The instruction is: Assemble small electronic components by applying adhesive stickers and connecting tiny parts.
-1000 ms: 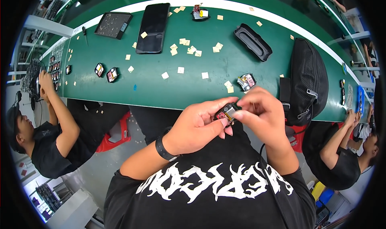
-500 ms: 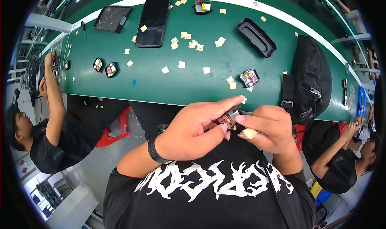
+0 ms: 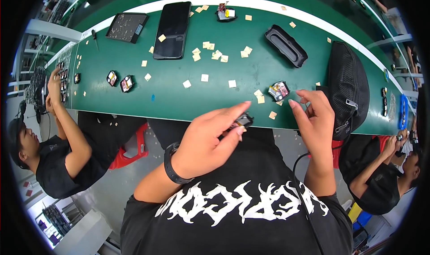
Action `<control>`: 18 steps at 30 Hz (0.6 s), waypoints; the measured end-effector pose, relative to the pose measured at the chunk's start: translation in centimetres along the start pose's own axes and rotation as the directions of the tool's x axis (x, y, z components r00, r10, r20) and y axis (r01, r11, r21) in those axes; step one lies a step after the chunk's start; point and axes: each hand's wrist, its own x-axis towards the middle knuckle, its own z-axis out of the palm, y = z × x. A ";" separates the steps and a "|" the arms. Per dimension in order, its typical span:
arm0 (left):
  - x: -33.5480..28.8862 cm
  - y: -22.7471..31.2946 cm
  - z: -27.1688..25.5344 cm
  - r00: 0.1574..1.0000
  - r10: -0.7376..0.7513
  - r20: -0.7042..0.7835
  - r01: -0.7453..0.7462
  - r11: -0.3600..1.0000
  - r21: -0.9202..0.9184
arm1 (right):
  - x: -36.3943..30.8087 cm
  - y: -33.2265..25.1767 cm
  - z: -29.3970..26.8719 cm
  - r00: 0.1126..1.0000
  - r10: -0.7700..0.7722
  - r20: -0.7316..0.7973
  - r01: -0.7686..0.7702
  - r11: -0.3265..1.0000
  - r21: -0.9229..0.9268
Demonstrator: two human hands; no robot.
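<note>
My left hand (image 3: 210, 138) is closed around a small black-cased electronic device (image 3: 244, 120) at the table's near edge. The device tilts in my fingers, and most of it is hidden by them. My right hand (image 3: 316, 116) hovers over the near edge, thumb and forefinger apart, with nothing visible between them. Just left of its fingertips lies another opened device (image 3: 278, 92), showing a red circuit board and silvery parts. Small cream paper squares (image 3: 260, 99) lie beside that device.
A black pouch (image 3: 348, 84) lies right of my right hand. Farther back are a long black tray (image 3: 286, 46), a dark phone (image 3: 172, 31), a shallow screw tray (image 3: 126, 27) and more opened devices (image 3: 127, 83). People work at both sides, including one at the left (image 3: 53, 156).
My right hand has left the held device and moved right and up toward the table; the cream square is no longer seen in its fingers. My left hand has shifted slightly left with the device.
</note>
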 end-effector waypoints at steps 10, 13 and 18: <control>-0.8 0.6 -0.9 0.991 -0.128 0.035 0.132 0.911 -0.391 | -0.2 -5.3 0.7 0.687 -0.690 0.227 0.648 0.723 0.238; -0.8 1.6 -2.0 0.994 -0.044 0.100 0.057 0.990 -0.129 | 0.1 -6.1 1.7 0.618 -0.741 0.261 0.725 0.666 0.174; -1.1 2.0 -2.6 0.989 0.070 0.129 -0.078 0.995 0.056 | -0.1 -7.0 2.8 0.559 -0.781 0.279 0.807 0.590 0.035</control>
